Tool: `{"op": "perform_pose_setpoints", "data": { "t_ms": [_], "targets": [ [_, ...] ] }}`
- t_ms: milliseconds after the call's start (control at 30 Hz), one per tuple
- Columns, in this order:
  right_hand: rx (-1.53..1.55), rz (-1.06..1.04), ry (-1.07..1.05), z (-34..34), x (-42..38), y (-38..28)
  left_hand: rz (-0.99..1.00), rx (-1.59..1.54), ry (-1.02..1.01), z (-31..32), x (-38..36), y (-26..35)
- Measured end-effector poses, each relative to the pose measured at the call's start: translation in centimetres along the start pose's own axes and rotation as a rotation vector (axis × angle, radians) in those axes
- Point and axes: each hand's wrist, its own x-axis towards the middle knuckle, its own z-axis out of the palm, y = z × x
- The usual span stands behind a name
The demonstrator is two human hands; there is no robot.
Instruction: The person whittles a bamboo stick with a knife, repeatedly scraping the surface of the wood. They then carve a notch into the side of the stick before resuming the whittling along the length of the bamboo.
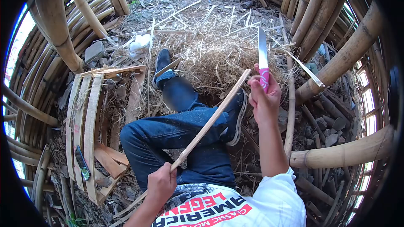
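Note:
My left hand (161,183) is closed around the lower part of a long, pale bamboo strip (210,122), which runs up and to the right across my legs. In my right hand (267,96) is a knife (262,52) with a pink patterned handle, its bare blade pointing up and away from me. The strip's far end comes right up to the fingers of that hand, just left of the handle. Below the strip, my legs in blue jeans (164,130) are folded on the ground.
A slatted wooden crate (89,122) stands to my left, with a phone (82,164) lying on it. Shavings (210,59) cover the ground ahead. Thick bamboo poles (345,153) close in from both sides, and a white plastic bag (139,44) lies past my foot.

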Motion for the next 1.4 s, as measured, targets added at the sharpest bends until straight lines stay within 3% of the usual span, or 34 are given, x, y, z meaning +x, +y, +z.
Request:
{"op": "perform_pose_setpoints", "data": {
  "t_ms": [300, 367, 700, 767, 900, 933, 1167, 1233, 1300, 1400],
  "targets": [
    [-0.192, -0.142, 0.059, 0.8, 0.5, 1.0, 0.001, 0.028, -0.01, 0.3, -0.3, -0.5],
    [-0.325, -0.136, 0.037, 0.6, 0.4, 1.1, 0.0, 0.034, -0.014, 0.1, -0.3, -0.5],
    [-0.322, 0.045, -0.01, 0.7, -0.3, 1.4, -0.031, 0.075, -0.007, -0.1, -0.4, -1.3],
    [-0.421, -0.075, -0.078, 1.1, -0.5, 1.5, -0.036, 0.077, -0.009, 0.0, -0.4, -1.4],
    [-0.585, -0.107, -0.041, 1.5, -0.7, 2.4, -0.042, 0.085, -0.001, 0.3, -0.8, -1.8],
    [-0.567, -0.196, -0.041, 1.4, -0.4, 3.1, -0.037, 0.088, -0.006, 0.3, -0.9, -1.8],
    [-0.321, -0.224, -0.025, 2.2, -0.4, 3.4, -0.071, 0.074, 0.006, 0.1, -1.7, -2.3],
    [-0.149, -0.092, 0.098, 2.5, -0.5, 1.9, -0.082, 0.057, 0.0, 0.2, -2.5, -2.7],
    [-0.01, -0.167, 0.198, 2.0, 0.8, 0.6, -0.133, 0.039, -0.021, 0.4, -3.4, -3.2],
    [-0.062, -0.315, 0.371, -0.6, 3.1, -0.3, -0.216, 0.018, -0.029, 0.2, -4.2, -3.6]
  ]
}}
